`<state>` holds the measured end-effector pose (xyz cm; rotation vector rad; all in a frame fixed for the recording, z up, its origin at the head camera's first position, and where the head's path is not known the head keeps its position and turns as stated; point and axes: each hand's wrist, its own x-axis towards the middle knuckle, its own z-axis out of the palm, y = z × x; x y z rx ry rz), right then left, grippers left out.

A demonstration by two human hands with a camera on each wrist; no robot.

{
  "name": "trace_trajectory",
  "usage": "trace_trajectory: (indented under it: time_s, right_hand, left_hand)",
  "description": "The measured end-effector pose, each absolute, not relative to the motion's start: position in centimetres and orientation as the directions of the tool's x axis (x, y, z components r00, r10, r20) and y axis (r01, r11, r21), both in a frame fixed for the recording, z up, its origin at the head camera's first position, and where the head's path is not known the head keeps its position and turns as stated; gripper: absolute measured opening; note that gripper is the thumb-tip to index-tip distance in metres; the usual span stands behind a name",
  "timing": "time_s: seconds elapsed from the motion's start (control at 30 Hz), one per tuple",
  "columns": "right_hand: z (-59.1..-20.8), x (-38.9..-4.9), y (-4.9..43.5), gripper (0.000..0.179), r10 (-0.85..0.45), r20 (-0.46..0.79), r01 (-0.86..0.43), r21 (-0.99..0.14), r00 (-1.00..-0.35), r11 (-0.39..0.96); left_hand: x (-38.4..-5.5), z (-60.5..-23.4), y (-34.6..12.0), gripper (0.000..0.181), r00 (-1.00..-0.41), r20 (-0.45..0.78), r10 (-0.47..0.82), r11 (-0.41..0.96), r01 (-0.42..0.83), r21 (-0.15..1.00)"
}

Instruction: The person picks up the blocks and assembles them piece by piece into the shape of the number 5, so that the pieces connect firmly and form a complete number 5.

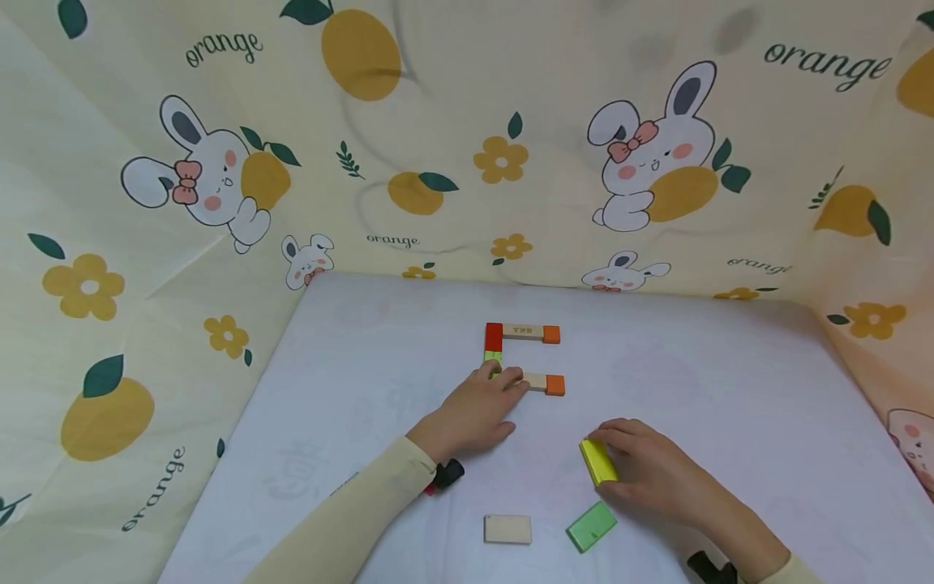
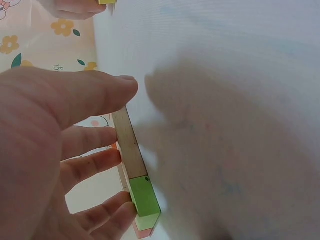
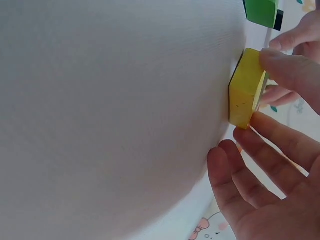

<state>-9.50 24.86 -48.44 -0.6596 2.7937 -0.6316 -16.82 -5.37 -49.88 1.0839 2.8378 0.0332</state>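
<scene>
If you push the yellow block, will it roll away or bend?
The yellow block probably won't roll, as its faces look flat. It seems stiff, showing no bend where the right hand pinches it. It's likely light, being small beside that hand.

Yellow block (image 3: 244,90): smooth, glossy finish is seen.
Beige block (image 2: 132,150): matt, grained wood is shown.
White tabletop (image 1: 693,373): matt surface is seen.
Printed backdrop (image 1: 460,57): creased sheet is shown.

On the table's (image 1: 350,349) far side, the left hand (image 1: 476,412) touches a bracket of blocks (image 1: 494,337); nearer, the right hand (image 1: 651,469) pinches a yellow block (image 1: 598,463) beyond a green block (image 1: 592,526).
</scene>
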Motion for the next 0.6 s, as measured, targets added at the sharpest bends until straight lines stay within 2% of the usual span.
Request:
trace_trajectory:
  time_s: [0.37,0.6]
  right_hand:
    - [-46.9,-10.6,23.6,0.061,-0.449,-0.056,-0.390,-0.409,-0.892,0.825]
    - [-46.2,-12.1,22.9,0.060,-0.460,0.011,-0.420,-0.426,-0.888,0.801]
  left_hand:
    - [-16.8,-49.9,-5.2,0.066,-0.748,-0.099,0.657,0.754,0.655,0.057]
    - [-16.8,-50.0,-5.4,0.067,-0.745,-0.094,0.660,0.751,0.659,0.048]
